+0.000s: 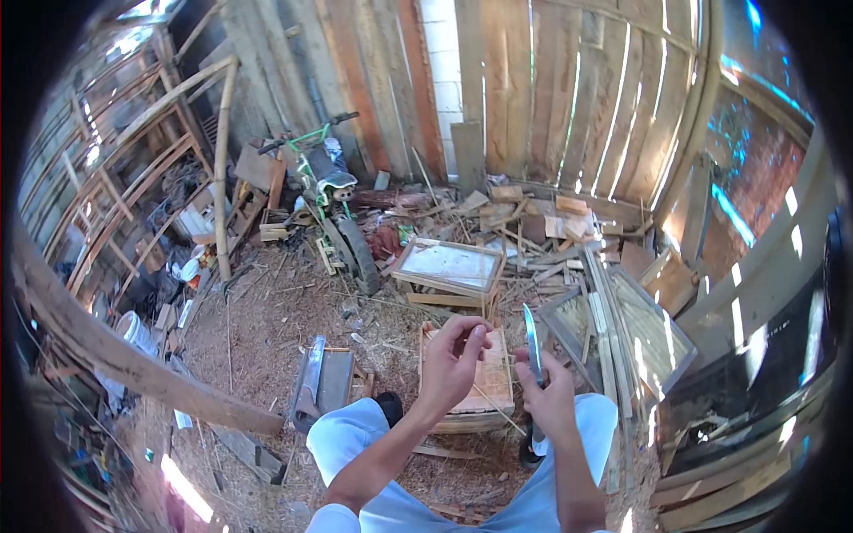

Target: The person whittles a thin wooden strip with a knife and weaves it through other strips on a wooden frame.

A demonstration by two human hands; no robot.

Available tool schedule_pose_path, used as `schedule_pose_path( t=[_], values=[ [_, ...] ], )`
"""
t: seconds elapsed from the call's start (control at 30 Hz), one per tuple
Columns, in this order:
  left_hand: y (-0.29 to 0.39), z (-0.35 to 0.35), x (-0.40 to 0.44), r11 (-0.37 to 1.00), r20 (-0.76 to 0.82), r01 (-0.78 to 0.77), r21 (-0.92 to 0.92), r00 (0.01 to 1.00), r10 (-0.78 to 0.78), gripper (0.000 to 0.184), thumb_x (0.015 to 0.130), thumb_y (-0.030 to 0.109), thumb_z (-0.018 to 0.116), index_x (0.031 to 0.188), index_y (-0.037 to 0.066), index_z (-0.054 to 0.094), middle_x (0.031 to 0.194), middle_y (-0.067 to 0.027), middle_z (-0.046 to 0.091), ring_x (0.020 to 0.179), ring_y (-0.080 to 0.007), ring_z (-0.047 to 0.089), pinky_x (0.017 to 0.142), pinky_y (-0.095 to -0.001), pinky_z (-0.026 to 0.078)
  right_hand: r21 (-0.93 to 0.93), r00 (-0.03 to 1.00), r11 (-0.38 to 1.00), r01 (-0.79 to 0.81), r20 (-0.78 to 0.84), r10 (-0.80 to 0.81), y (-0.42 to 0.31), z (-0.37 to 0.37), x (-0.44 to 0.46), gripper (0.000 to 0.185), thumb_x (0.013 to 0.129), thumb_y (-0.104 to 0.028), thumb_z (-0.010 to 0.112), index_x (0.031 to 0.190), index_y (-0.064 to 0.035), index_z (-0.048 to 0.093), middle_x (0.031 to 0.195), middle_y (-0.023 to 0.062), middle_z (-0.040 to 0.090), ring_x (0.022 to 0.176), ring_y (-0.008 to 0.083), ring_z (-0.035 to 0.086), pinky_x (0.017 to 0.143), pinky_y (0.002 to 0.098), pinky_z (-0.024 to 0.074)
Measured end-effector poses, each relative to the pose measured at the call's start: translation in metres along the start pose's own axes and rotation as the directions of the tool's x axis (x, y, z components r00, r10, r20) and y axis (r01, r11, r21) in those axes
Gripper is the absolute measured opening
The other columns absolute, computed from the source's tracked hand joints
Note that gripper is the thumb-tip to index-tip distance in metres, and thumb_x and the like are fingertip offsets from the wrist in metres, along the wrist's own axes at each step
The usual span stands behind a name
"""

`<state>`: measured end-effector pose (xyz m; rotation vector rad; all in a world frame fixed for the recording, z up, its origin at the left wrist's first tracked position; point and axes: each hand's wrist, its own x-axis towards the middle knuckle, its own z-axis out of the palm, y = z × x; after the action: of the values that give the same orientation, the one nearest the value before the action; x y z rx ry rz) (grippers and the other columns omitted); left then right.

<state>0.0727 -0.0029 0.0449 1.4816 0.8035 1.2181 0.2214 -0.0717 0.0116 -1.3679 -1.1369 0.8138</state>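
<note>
Your right hand (548, 393) grips a knife (531, 333), blade up, near the right edge of the wooden box (471, 423). Your left hand (453, 360) is half-curled above the box; I cannot tell whether it pinches anything. A saw (313, 369) lies left of the box.

Admits daylight through slits in the plank wall (555, 107) beyond the grip of the right hand (546, 404). Gleams pale along the knife (533, 342) in that grip. Streaks hard white to its right; softens over clutter (191, 266) far left. Curves strongly, fisheye-fashion, into black corners.
</note>
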Motion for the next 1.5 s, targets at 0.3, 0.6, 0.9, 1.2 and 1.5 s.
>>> schedule_pose_path(
  t=[0.3,0.6,0.9,1.2,1.5],
  values=[
    [0.027,-0.017,-0.008,0.993,-0.168,-0.051,-0.104,0.985,0.033,0.016,0.097,0.016,0.049,0.101,0.001,0.055,0.076,-0.0052,0.061,0.067,-0.0090,0.056,0.062,-0.0234,0.046,0.110,0.995,0.994,-0.001,0.099,-0.010,-0.036,0.030,-0.026,0.018,0.091,-0.012,0.058,0.100,0.0025,0.064,0.076,0.0090,0.068,0.071,0.0096,0.062,0.063,0.0247,0.0467],
    [0.060,-0.077,-0.002,0.990,-0.236,-0.144,-0.002,0.962,0.139,0.010,0.094,0.012,0.051,0.095,0.003,0.057,0.075,-0.0016,0.058,0.069,-0.0068,0.054,0.060,-0.0218,0.044,-0.217,0.960,0.955,0.201,0.239,-0.148,-0.046,0.030,-0.020,0.014,0.086,-0.012,0.063,0.091,-0.0005,0.068,0.072,0.0061,0.066,0.060,0.0082,0.053,0.056,0.0262,0.0421],
    [0.103,-0.135,-0.046,0.930,-0.200,-0.099,0.355,0.963,0.179,0.010,0.090,0.010,0.057,0.090,0.001,0.059,0.071,-0.0033,0.061,0.063,-0.0061,0.056,0.056,-0.0219,0.043,-0.423,0.822,0.708,0.566,0.223,-0.524,-0.084,-0.004,0.024,0.011,0.083,-0.011,0.063,0.088,-0.0008,0.065,0.080,0.0151,0.063,0.073,0.0321,0.063,0.064,0.0382,0.0481],
    [0.083,-0.102,-0.085,0.929,0.196,0.139,0.343,0.956,-0.216,0.012,0.086,0.009,0.061,0.091,-0.003,0.063,0.075,-0.0085,0.064,0.063,-0.0104,0.060,0.059,-0.0257,0.048,-0.594,0.529,0.200,0.779,0.453,-0.717,-0.142,-0.026,0.061,0.018,0.083,-0.008,0.059,0.101,-0.0042,0.062,0.096,0.0110,0.064,0.075,0.0302,0.064,0.063,0.0361,0.0506],
    [0.063,-0.064,-0.099,0.962,0.136,0.242,-0.123,0.965,-0.225,0.015,0.090,0.013,0.061,0.097,-0.001,0.060,0.077,-0.0015,0.061,0.064,-0.0073,0.057,0.058,-0.0207,0.047,-0.173,0.888,0.898,0.404,0.309,-0.340,-0.115,-0.018,-0.031,0.041,0.095,-0.010,0.046,0.135,-0.0017,0.043,0.072,0.0071,0.063,0.056,0.0115,0.053,0.054,0.0232,0.0436]
  ],
)
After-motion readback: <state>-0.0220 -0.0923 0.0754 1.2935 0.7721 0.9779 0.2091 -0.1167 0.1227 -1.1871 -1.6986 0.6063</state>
